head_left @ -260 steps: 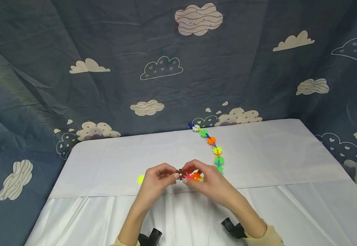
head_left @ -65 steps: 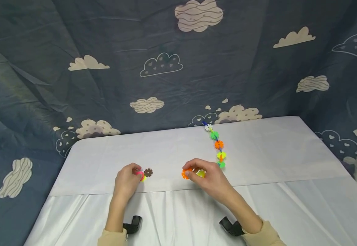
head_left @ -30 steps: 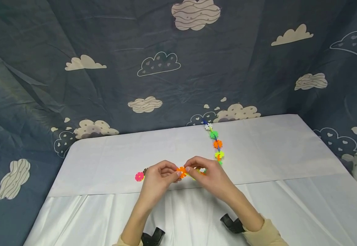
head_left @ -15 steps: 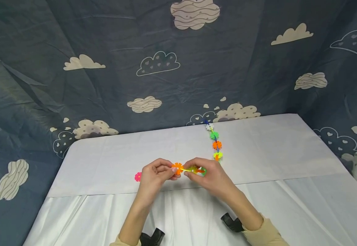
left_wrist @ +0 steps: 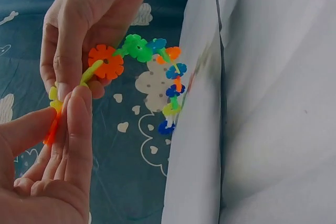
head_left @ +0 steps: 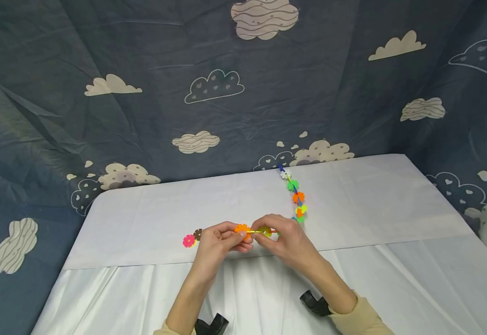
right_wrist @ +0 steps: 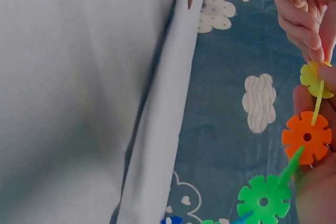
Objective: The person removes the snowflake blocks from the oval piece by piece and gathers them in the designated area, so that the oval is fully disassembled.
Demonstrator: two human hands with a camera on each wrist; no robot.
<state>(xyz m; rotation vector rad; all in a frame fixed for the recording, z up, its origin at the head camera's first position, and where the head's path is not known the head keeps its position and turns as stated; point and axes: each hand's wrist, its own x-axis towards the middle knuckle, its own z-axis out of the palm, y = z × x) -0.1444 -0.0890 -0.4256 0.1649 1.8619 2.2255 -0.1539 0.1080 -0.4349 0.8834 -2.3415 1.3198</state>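
Near the table's front fold, both hands hold one end of a chain of notched, flower-shaped plastic discs. My left hand (head_left: pixel 218 239) pinches an orange disc (head_left: pixel 241 228) between thumb and fingers. Close on its right, my right hand (head_left: pixel 283 235) pinches the chain by a yellow disc seen edge-on, with a yellow-green disc (head_left: pixel 265 231) just behind. In the right wrist view an orange disc (right_wrist: pixel 307 137) and a green disc (right_wrist: pixel 263 200) continue the chain past the right palm. The fingertips partly cover the joint between the end discs.
The chain's far part, with a white disc (head_left: pixel 285 174) and a green disc (head_left: pixel 292 185), stretches toward the table's back edge. Left of the hands lie a pink disc (head_left: pixel 188 240), a brown disc (head_left: pixel 198 234) and a partly hidden yellow one. A cloud-patterned curtain (head_left: pixel 151 116) stands behind.
The brown and pink discs, at the chain's end earlier, now lie at the left. My left hand has moved from there to the middle and taken hold of the orange end disc.
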